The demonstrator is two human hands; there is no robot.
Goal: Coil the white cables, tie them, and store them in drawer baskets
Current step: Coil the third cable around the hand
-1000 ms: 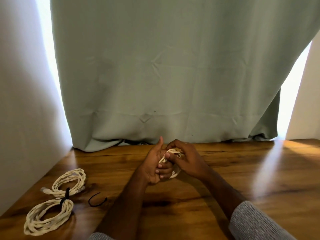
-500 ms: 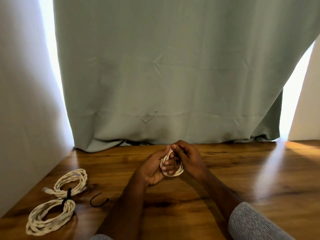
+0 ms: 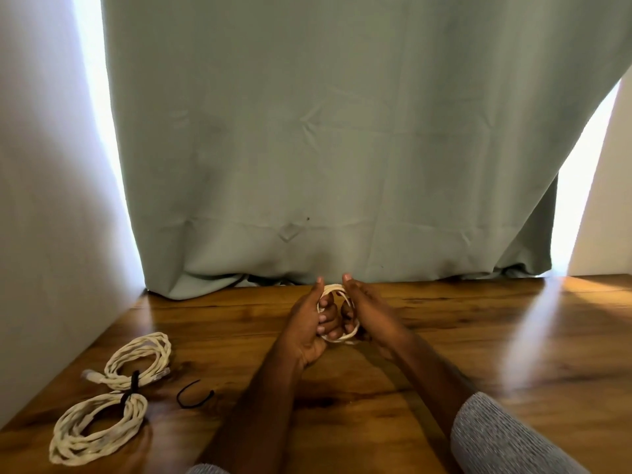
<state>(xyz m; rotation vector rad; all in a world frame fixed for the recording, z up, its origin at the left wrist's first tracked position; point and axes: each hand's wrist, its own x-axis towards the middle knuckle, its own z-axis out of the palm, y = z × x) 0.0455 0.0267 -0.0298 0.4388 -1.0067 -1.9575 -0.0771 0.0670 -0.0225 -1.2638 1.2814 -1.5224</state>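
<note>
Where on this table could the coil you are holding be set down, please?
The table is bare right of the right hand, out to the curtain. The left is crowded: two tied coils and a loose black tie.

Cream-white cables [image 3: 99, 431] with black ties [image 3: 131, 388] lie on a brown wood-grain bench [image 3: 444, 354]; the curtain [image 3: 325, 131] is grey-green, the sleeve [image 3: 506, 443] speckled grey.
</note>
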